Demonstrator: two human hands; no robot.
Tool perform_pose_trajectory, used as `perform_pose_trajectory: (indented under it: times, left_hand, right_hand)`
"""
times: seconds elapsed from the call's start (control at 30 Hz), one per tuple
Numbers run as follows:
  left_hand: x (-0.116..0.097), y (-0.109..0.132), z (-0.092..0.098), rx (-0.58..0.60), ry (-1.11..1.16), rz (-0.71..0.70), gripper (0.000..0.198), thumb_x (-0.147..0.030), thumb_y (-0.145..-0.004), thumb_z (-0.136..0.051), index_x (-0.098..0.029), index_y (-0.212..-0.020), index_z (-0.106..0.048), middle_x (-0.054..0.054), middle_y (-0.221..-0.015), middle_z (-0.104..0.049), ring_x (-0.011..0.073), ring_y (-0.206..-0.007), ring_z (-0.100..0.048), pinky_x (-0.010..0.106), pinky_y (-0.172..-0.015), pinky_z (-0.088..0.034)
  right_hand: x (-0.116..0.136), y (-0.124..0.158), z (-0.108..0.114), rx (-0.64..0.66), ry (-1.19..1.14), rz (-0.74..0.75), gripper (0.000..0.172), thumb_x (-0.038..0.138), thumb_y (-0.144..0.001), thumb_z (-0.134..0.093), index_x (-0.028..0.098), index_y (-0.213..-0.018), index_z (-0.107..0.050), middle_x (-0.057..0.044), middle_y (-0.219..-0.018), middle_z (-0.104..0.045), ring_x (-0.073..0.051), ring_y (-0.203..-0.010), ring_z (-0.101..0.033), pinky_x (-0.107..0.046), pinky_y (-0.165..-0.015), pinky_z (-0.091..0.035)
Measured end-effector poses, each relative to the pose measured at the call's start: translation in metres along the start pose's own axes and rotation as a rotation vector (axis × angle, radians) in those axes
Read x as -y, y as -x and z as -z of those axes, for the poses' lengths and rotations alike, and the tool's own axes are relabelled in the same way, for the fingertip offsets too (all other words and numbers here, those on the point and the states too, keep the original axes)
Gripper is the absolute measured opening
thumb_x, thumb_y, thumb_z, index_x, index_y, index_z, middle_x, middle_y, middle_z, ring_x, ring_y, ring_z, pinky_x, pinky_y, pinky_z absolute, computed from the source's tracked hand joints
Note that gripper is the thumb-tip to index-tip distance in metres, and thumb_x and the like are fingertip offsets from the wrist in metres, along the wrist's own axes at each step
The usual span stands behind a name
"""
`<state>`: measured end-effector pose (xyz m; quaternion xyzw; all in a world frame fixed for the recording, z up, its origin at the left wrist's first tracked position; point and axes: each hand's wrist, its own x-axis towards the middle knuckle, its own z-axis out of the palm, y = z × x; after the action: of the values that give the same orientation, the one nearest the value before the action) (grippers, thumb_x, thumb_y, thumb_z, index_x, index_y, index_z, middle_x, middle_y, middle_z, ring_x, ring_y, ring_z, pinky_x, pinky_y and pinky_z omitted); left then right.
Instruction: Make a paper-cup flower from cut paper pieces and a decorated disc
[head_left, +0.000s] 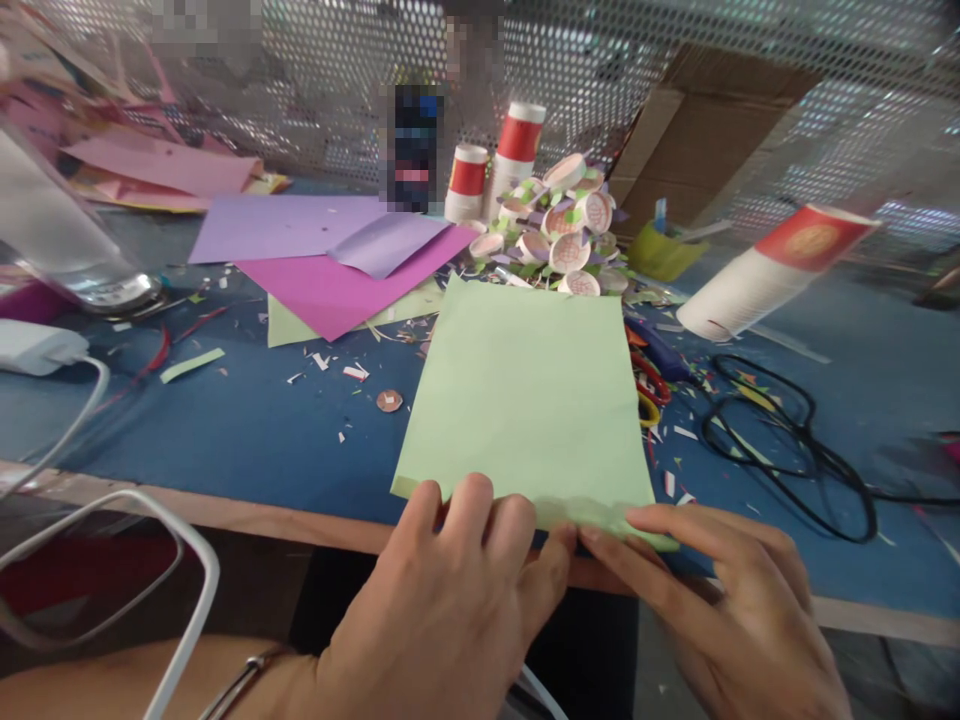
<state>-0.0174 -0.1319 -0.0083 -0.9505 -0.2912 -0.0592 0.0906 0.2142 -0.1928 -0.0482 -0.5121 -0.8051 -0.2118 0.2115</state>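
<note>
A light green sheet of paper (529, 390) lies at the front of the blue table, its near edge turned up into a narrow fold. My left hand (450, 590) has its fingers curled on that edge, the thumb at the middle of the fold. At the right end of the fold, my right hand (735, 600) pinches the paper between thumb and forefinger. The two hands nearly meet at the middle of the near edge. Just right of the sheet, scissors with red and yellow handles (651, 385) are partly covered by it.
Behind the sheet are a pile of small cut cups (566, 230) and stacked paper cups (517, 145). Purple paper (277, 225) lies back left. At right are a tilted cup stack (776, 270) and a black cable (810, 450). A white cable (199, 560) hangs at front left.
</note>
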Motion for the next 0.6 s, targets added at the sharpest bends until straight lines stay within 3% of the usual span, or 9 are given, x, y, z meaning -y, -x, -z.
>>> perform_pose_trajectory:
  times: [0.33, 0.4, 0.5, 0.6]
  left_hand:
    - [0.003, 0.001, -0.003, -0.009, 0.002, -0.034, 0.041, -0.035, -0.100, -0.049, -0.034, -0.139, -0.058, 0.003, -0.083, -0.053, 0.0214, -0.074, -0.049, 0.038, -0.060, -0.031]
    - [0.003, 0.001, -0.003, -0.005, -0.003, -0.042, 0.044, -0.036, -0.099, -0.050, -0.034, -0.143, -0.055, 0.003, -0.083, -0.053, 0.0218, -0.074, -0.049, 0.038, -0.059, -0.031]
    - [0.003, 0.001, -0.002, 0.024, -0.016, -0.039, 0.049, -0.037, -0.099, -0.050, -0.035, -0.148, -0.051, 0.003, -0.085, -0.055, 0.0222, -0.075, -0.050, 0.038, -0.059, -0.032]
    - [0.004, 0.001, -0.003, 0.018, -0.005, -0.053, 0.049, -0.035, -0.100, -0.049, -0.034, -0.149, -0.050, 0.004, -0.085, -0.055, 0.0224, -0.076, -0.050, 0.038, -0.059, -0.033]
  right_hand:
    - [-0.013, 0.014, 0.008, 0.043, -0.055, 0.024, 0.038, -0.001, -0.096, -0.053, 0.024, -0.122, -0.065, -0.008, -0.108, -0.054, -0.023, -0.100, -0.054, -0.040, -0.090, -0.044]
    - [-0.017, 0.022, 0.011, 0.052, -0.060, 0.010, 0.049, -0.002, -0.095, -0.054, 0.026, -0.134, -0.062, -0.008, -0.108, -0.056, -0.024, -0.100, -0.055, -0.041, -0.090, -0.043]
    - [-0.024, 0.036, 0.015, 0.076, -0.069, -0.010, 0.074, -0.005, -0.092, -0.055, 0.032, -0.156, -0.045, -0.009, -0.111, -0.057, -0.025, -0.104, -0.055, -0.042, -0.091, -0.043]
    - [-0.027, 0.045, 0.016, 0.085, -0.071, -0.023, 0.082, -0.007, -0.090, -0.053, 0.034, -0.160, -0.038, -0.010, -0.112, -0.056, -0.025, -0.104, -0.055, -0.042, -0.090, -0.043]
